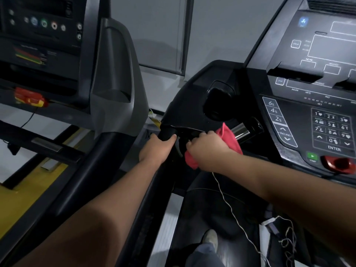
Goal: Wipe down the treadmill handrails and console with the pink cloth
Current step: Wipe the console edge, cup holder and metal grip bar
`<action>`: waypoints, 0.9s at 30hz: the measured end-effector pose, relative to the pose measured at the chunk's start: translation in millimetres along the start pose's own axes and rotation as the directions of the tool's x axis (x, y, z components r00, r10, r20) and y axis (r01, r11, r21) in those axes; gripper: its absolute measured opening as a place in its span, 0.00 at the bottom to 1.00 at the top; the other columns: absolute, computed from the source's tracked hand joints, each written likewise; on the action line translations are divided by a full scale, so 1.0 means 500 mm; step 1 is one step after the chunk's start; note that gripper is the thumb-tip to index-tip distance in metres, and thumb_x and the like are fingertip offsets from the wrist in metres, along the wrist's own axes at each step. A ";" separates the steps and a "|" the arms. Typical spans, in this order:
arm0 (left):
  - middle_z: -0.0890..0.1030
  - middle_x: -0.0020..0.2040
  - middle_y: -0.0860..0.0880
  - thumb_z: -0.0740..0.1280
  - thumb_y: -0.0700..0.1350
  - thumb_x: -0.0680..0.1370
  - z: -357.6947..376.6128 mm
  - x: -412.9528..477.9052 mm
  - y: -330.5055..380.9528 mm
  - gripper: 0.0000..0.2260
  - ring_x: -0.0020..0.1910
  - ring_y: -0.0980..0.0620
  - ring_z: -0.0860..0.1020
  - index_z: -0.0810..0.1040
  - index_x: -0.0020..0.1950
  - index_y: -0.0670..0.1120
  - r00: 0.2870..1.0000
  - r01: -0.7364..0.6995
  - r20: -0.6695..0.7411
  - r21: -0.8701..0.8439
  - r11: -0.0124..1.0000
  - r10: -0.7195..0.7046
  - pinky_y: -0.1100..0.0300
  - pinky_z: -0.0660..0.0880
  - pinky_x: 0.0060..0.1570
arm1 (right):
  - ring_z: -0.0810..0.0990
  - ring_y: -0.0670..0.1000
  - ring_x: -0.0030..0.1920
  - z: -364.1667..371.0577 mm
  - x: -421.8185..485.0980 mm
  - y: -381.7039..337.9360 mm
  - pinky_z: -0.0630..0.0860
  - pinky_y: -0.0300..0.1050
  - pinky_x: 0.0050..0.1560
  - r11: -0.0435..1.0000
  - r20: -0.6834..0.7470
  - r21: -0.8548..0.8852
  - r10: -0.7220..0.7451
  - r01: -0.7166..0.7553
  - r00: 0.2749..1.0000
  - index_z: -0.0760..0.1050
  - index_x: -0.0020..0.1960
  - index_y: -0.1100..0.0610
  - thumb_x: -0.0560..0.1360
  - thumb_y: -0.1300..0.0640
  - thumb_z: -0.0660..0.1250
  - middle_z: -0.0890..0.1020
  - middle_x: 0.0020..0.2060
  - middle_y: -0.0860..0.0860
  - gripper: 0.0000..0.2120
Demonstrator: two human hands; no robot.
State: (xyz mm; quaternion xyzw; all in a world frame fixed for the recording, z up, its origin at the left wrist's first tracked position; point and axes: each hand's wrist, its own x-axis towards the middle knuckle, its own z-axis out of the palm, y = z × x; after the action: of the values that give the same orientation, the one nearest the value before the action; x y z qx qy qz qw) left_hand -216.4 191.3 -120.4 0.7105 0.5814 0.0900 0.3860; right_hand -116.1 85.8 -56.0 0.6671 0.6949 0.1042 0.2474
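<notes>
My left hand (157, 148) grips the black left handrail (154, 189) of the treadmill, just below where the rail joins the console housing. Close beside it, my right hand (207, 149) holds the bunched pink cloth (229, 135) against the dark underside of the housing next to the rail. The cloth sticks out above and below my fist. The console (316, 105) with its keypad and display rises at the right. A chrome grip bar (240, 131) shows just behind the cloth.
A second treadmill with its own console (44, 31) and black handrail (81, 176) stands at the left. A red stop button (341, 163) and green start key (311, 156) sit at the console's lower edge. A thin white cord (231, 209) hangs below my right wrist. My shoe (211, 237) is on the belt.
</notes>
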 end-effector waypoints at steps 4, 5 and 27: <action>0.78 0.59 0.46 0.58 0.68 0.73 -0.002 -0.002 -0.001 0.33 0.52 0.45 0.78 0.67 0.68 0.45 1.000 -0.001 0.006 -0.005 1.000 0.001 0.56 0.70 0.39 | 0.75 0.56 0.54 -0.008 -0.043 0.049 0.68 0.47 0.49 0.999 -0.074 0.027 -0.025 0.028 0.997 0.71 0.62 0.53 0.70 0.39 0.64 0.77 0.54 0.52 0.26; 0.77 0.59 0.46 0.58 0.68 0.73 -0.003 -0.001 -0.002 0.34 0.53 0.45 0.78 0.66 0.69 0.45 1.000 -0.001 0.008 -0.007 1.000 0.001 0.56 0.70 0.39 | 0.76 0.56 0.53 -0.010 -0.055 0.071 0.67 0.47 0.48 1.000 -0.105 0.027 -0.004 0.007 0.995 0.72 0.60 0.52 0.69 0.35 0.61 0.78 0.53 0.51 0.27; 0.77 0.60 0.44 0.56 0.67 0.75 0.011 -0.005 0.008 0.34 0.55 0.41 0.76 0.64 0.70 0.43 0.999 0.029 -0.024 0.081 0.996 -0.027 0.55 0.68 0.43 | 0.73 0.44 0.57 0.060 -0.022 -0.054 0.66 0.21 0.52 -0.500 0.526 0.737 0.847 0.454 0.079 0.56 0.73 0.53 0.71 0.56 0.73 0.70 0.62 0.47 0.38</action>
State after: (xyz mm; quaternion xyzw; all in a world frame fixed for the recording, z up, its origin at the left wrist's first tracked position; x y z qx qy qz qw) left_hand -210.8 186.7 -120.9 0.7164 0.5989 0.0689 0.3511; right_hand -125.5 66.9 -92.2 0.6055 -0.0090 -0.0411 -0.7948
